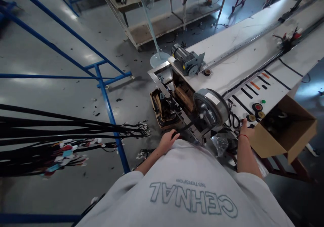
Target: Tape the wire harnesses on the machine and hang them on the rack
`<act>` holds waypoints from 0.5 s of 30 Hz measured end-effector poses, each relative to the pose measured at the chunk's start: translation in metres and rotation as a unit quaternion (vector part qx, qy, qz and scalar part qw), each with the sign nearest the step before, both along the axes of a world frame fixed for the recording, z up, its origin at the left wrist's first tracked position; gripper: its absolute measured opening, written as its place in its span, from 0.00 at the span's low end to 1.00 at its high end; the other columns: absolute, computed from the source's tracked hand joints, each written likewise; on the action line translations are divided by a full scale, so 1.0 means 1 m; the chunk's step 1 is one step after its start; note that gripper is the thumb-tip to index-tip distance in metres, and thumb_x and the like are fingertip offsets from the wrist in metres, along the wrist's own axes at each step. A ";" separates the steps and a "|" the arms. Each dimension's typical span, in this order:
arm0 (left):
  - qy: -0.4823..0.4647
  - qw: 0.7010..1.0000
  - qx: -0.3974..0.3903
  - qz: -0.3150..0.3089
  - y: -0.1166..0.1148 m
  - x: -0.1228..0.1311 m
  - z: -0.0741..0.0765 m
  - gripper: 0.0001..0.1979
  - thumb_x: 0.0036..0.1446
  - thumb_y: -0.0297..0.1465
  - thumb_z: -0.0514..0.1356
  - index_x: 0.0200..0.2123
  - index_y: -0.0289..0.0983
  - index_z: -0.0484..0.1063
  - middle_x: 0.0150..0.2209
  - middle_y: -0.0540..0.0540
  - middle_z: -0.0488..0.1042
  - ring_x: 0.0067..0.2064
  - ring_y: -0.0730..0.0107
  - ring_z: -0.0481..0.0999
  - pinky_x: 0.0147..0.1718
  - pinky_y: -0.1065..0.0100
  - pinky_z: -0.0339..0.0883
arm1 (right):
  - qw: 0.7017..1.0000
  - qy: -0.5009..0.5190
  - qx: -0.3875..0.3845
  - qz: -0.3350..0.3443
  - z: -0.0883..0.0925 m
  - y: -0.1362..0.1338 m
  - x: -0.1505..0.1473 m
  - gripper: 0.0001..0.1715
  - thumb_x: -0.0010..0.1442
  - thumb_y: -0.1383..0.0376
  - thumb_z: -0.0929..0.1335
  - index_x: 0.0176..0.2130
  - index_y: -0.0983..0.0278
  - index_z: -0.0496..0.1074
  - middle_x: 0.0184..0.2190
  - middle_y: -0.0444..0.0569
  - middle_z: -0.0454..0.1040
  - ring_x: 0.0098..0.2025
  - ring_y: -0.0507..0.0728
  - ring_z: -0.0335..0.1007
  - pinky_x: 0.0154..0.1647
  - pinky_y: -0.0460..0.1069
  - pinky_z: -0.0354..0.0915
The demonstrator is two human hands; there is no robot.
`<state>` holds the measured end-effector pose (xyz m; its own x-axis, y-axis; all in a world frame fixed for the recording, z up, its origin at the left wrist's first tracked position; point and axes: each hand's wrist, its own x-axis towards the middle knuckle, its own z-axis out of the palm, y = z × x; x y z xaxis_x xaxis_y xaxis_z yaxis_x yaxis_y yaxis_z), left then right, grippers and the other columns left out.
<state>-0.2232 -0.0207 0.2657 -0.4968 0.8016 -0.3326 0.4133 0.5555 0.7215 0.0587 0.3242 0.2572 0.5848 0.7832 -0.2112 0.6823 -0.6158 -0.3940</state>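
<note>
My left hand (169, 141) is closed around a black strip (188, 125) in front of my body. The strip runs up to a large dark reel (211, 107) with a white label, mounted at the table's end. At the table's front edge is my right hand (246, 131), a finger stretched forward and no held object visible; part of the hand is hidden. Black-handled scissors (233, 119) lie just left of it. Close beyond it are small tape rolls (251, 118) and a red button (257, 107).
Right of me stands an open cardboard box (286, 132). A motor (182, 54) sits on the white table (215, 48). Black wire bundles (63, 127) hang across a blue frame (107, 102) on my left. Below the table end is a cluttered bin (163, 110).
</note>
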 end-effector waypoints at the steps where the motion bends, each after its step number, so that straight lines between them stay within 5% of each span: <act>1: 0.004 1.000 -0.003 -0.003 0.006 0.002 0.001 0.13 0.63 0.41 0.54 0.39 0.38 0.72 0.34 0.43 0.79 0.37 0.60 0.78 0.37 0.66 0.66 | 1.000 0.001 0.000 0.000 0.001 0.000 -0.001 0.49 0.56 0.38 0.67 0.54 0.79 0.68 0.54 0.77 0.69 0.57 0.77 0.67 0.57 0.64 0.64; 15: 0.030 0.999 0.042 -0.005 0.078 0.008 0.001 0.15 0.67 0.42 0.52 0.42 0.37 0.71 0.35 0.44 0.78 0.38 0.62 0.78 0.39 0.68 0.66 | 1.000 -0.004 -0.016 0.014 0.000 0.000 0.000 0.50 0.58 0.38 0.65 0.56 0.81 0.66 0.53 0.78 0.69 0.57 0.75 0.67 0.57 0.62 0.65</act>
